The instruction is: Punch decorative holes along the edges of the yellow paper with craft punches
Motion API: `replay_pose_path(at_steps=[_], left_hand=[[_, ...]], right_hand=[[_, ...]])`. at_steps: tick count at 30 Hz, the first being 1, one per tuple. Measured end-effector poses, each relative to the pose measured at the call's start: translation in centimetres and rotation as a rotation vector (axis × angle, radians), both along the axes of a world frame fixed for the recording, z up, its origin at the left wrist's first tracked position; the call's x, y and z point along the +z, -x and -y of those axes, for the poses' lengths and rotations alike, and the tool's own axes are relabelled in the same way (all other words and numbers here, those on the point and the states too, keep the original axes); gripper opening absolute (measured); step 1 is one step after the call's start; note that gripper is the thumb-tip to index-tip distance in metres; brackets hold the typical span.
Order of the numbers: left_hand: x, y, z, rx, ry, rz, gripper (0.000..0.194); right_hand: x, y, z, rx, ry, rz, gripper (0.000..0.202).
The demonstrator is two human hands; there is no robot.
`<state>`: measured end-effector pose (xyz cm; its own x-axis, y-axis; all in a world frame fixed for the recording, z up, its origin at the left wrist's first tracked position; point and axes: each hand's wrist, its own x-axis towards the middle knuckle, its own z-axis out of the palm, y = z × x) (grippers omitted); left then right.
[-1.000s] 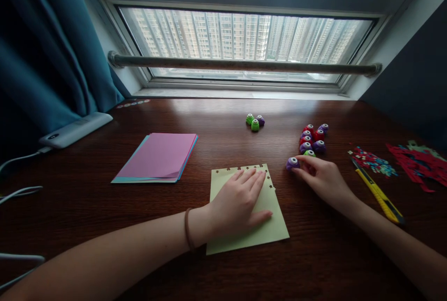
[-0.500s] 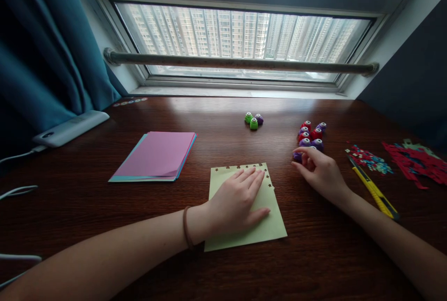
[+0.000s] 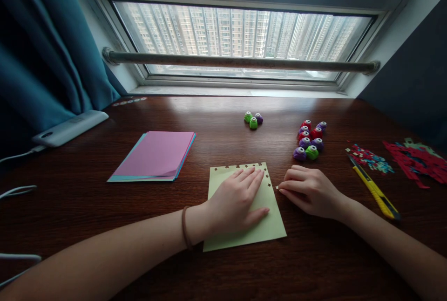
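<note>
1. Pale-green paper [image 3: 267, 229] lies well apart from the tabletop's [image 3: 157, 268] back edge, left hand [image 3: 235, 201] flat on it.
2. Right hand [image 3: 309, 190]: fingertips at a star [image 3: 277, 188] just beside the paper's right edge; cannot tell whether pinched.
3. Tabletop separates paper from pink-topped stack [image 3: 160, 152].

We've got a dark red-brown table [image 3: 153, 205], wood-grain. Sheet [image 3: 268, 222] is pale yellow-green, dark star cutouts [image 3: 269, 185] along two sides; pale star bit [image 3: 277, 188] beside it. Left part of the table: paper stack [image 3: 157, 152], pink over light blue. Nearer the far edge: green and purple punches [image 3: 253, 123]. Toward the right edge we see purple, red and green punches [image 3: 317, 144], white-topped; yellow-black cutter [image 3: 375, 190]; red-white-blue confetti [image 3: 370, 159]; mostly red strips [image 3: 415, 163].
</note>
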<state>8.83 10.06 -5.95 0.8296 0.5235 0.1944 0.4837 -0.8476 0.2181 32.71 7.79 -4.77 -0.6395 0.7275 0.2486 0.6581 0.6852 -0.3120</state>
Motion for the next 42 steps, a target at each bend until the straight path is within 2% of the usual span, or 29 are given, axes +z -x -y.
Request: replay_pose_path(at_steps=[3,9,11,25,31,37,42], left_hand=[[0.0,0.0,0.0,0.003,-0.004,-0.016,0.071],[0.1,0.0,-0.2,0.007,-0.01,-0.014,0.071],[0.1,0.0,-0.1,0.008,-0.013,-0.01,0.071],[0.0,0.1,-0.1,0.012,-0.013,0.003,0.071],[0.0,0.1,-0.1,0.017,-0.02,0.001,0.071],[-0.1,0.1,0.0,-0.013,-0.056,-0.01,0.062],[0.0,0.2,0.0,-0.021,-0.065,-0.014,0.063]], right_hand=[[0.0,-0.1,-0.1,-0.063,0.013,-0.08,0.016],[-0.6,-0.4,-1.0,-0.165,0.304,-0.28,0.004],[-0.9,-0.3,-1.1,-0.172,0.334,-0.285,0.005],[-1.1,-0.1,-1.1,-0.199,0.301,-0.21,0.005],[-0.9,-0.4,-1.2,-0.204,0.306,-0.307,0.01],[-0.2,-0.9,-1.6,-0.352,0.399,-0.508,0.018],[2.2,-3.2,-2.2,-0.553,0.222,-0.594,0.022]])
